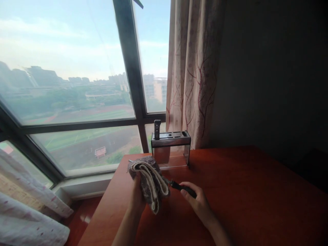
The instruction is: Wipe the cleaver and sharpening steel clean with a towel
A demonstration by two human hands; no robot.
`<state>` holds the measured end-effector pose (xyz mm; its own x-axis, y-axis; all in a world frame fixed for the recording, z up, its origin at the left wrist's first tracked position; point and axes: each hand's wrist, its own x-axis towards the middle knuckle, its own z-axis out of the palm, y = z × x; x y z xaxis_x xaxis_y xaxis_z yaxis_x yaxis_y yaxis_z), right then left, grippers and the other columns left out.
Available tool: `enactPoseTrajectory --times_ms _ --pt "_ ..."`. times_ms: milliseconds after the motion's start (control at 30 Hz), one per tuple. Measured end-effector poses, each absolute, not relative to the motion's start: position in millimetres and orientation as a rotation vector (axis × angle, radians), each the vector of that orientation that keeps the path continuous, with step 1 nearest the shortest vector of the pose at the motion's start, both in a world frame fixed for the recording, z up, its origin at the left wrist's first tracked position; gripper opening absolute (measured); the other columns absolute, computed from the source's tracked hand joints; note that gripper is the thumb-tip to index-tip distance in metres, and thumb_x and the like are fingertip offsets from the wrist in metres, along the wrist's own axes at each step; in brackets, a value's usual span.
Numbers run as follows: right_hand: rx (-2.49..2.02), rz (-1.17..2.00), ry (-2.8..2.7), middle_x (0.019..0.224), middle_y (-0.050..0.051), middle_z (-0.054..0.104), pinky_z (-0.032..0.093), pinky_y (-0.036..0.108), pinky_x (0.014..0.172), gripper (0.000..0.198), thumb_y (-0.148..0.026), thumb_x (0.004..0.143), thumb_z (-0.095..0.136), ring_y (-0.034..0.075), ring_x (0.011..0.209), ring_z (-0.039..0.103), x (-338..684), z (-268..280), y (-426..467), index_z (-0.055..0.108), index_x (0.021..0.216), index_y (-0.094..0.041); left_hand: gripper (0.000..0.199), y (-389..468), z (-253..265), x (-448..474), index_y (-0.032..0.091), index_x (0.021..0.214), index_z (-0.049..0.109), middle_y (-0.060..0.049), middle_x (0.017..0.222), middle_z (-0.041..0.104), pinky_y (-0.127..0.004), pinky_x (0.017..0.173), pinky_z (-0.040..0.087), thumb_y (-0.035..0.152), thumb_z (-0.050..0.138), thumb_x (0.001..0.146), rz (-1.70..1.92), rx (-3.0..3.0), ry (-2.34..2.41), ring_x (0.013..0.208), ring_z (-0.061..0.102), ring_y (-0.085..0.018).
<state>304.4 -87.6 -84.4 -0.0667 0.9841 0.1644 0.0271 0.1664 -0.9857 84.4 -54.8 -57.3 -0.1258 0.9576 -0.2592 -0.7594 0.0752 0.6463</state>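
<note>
My left hand (pixel 138 194) is closed around a folded grey-and-cream cloth (pixel 150 181) held above the table. In my right hand (pixel 196 198) is the black handle of a slim metal tool (pixel 175 185), perhaps a knife or a sharpening steel. Its metal part runs into the cloth and is mostly hidden; a small bright tip shows at the cloth's upper left. Behind the cloth stands a knife block (pixel 171 141) with clear sides and a slotted metal top. A cleaver (pixel 157 130) stands in its left slot, dark handle up.
The reddish-brown wooden table (pixel 230 177) stretches off to the right. A large window (pixel 77 95) fills the left and back. Beside it hangs a patterned curtain (pixel 191 75); a pale curtain (pixel 28 212) hangs at lower left. A dark wall (pixel 269 75) is at right.
</note>
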Motion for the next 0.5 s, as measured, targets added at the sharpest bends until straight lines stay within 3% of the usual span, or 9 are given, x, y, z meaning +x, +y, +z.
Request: enactPoseTrajectory --times_ms 100,233,500 --pt "-1.064 1.083 -1.388 0.102 0.010 0.073 0.051 0.034 0.083 0.035 -0.048 0.081 0.064 0.027 0.096 0.066 302 -87 -88 0.071 0.100 -0.019 0.032 -58 -63 92 0.013 0.096 0.066 -0.007 0.078 0.076 -0.032 0.064 0.060 0.035 0.074 0.073 1.411 0.437 0.847 0.074 0.073 -0.025" --pt "-1.081 1.081 -1.392 0.105 0.012 0.073 0.052 0.037 0.084 0.039 -0.050 0.082 0.063 0.030 0.099 0.066 301 -90 -86 0.072 0.102 -0.018 0.044 -60 -65 93 0.012 0.101 0.065 -0.009 0.083 0.076 -0.031 0.065 0.059 0.029 0.081 0.064 1.291 0.589 0.927 0.081 0.073 -0.028" --pt "-1.063 1.052 -1.528 0.104 0.010 0.074 0.053 0.035 0.083 0.037 -0.048 0.083 0.061 0.028 0.097 0.068 306 -86 -87 0.072 0.104 -0.020 0.039 -61 -51 91 0.011 0.098 0.064 -0.009 0.077 0.075 -0.033 0.064 0.060 0.033 0.076 0.068 1.398 0.574 0.944 0.075 0.073 -0.027"
